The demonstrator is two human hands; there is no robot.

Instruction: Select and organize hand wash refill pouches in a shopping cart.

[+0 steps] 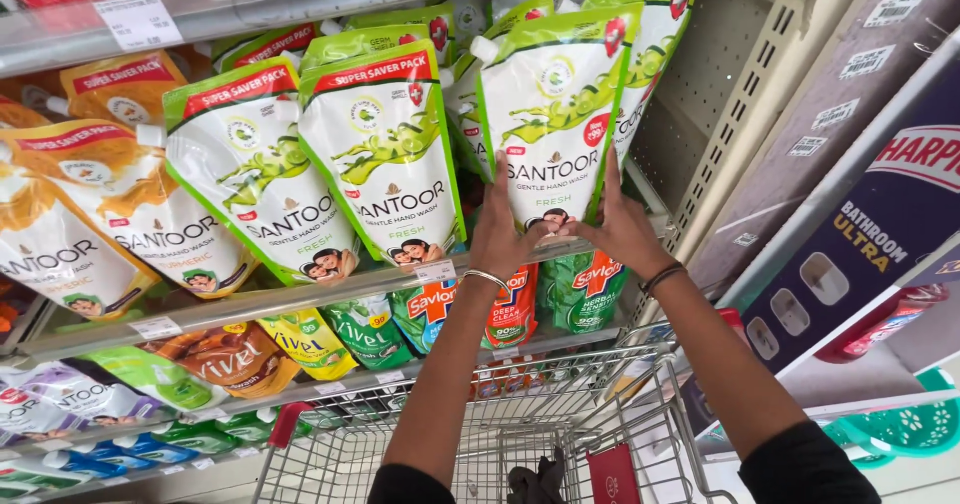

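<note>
— Head view: what do the hands hold?
— Left hand (497,232) and right hand (622,226) clasp a glossy white-green pouch (548,114) by its base, upright on the metal shelf (250,304).
— Below?
— A wire cart (480,434).

pouch (552,114) on top shelf (300,299), right end | left hand (498,232) at its lower left, right hand (622,229) at lower right | more pouches (300,164) to its left | cart (520,424) below, before shelves
</note>
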